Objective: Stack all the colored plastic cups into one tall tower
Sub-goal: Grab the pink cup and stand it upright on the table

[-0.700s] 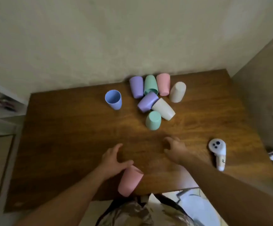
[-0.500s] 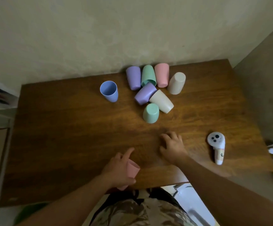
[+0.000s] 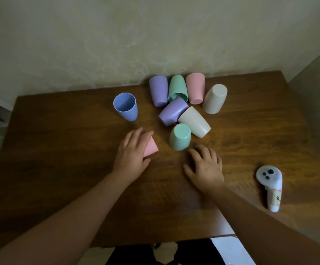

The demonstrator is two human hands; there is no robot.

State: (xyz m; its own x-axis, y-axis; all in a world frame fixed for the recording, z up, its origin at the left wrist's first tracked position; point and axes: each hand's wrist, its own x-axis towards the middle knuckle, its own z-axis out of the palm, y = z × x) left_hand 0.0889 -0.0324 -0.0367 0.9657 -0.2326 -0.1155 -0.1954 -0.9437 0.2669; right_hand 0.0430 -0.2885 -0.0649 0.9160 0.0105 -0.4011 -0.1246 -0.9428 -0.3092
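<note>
My left hand (image 3: 131, 153) grips a pink cup (image 3: 151, 147) on the wooden table (image 3: 59, 159), just below a blue cup (image 3: 125, 106) that stands upright with its mouth up. To the right lies a cluster of cups: a green cup (image 3: 180, 137) upside down, a cream cup (image 3: 195, 122) and a purple cup (image 3: 172, 111) on their sides, and behind them a purple cup (image 3: 158, 90), a green cup (image 3: 177, 88), a pink cup (image 3: 195, 87) and a cream cup (image 3: 215, 98). My right hand (image 3: 205, 166) rests flat on the table, fingers apart, holding nothing, just below the green cup.
A white hand controller (image 3: 270, 185) lies on the table at the right. A pale wall (image 3: 155, 35) runs behind the table, and another wall closes the right side. Shelving shows at the far left edge.
My left hand carried the pink cup from the table's near edge forward to a spot below the blue cup. My right hand moved slightly toward the cluster.
</note>
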